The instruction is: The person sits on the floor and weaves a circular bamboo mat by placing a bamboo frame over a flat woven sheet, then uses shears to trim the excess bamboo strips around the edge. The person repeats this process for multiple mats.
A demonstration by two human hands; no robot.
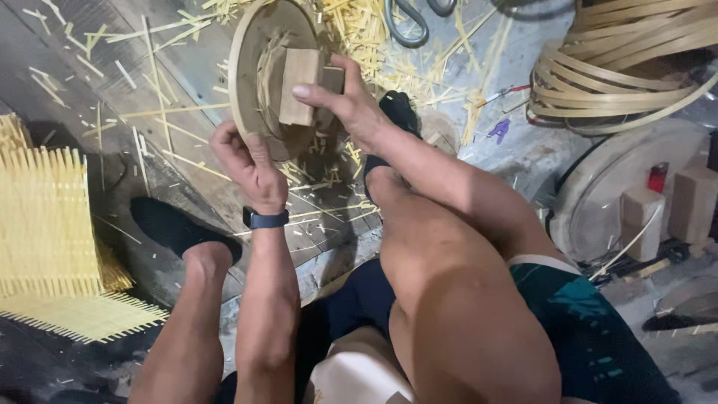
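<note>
Bamboo slivers littered floor. Round bamboo frame was gripped at lower rim by left hand, fingers curled shut; wood block w/in it was pinched by right hand.

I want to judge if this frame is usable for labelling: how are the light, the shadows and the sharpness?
Head view: soft, even light, no hard glare; the round bamboo frame and wooden block under the right hand read clearly; the left hand is sharp; the floor at bottom left sinks into shadow; the knee, close to the lens, looks oversized; the bamboo strip coil is slightly soft.
</note>
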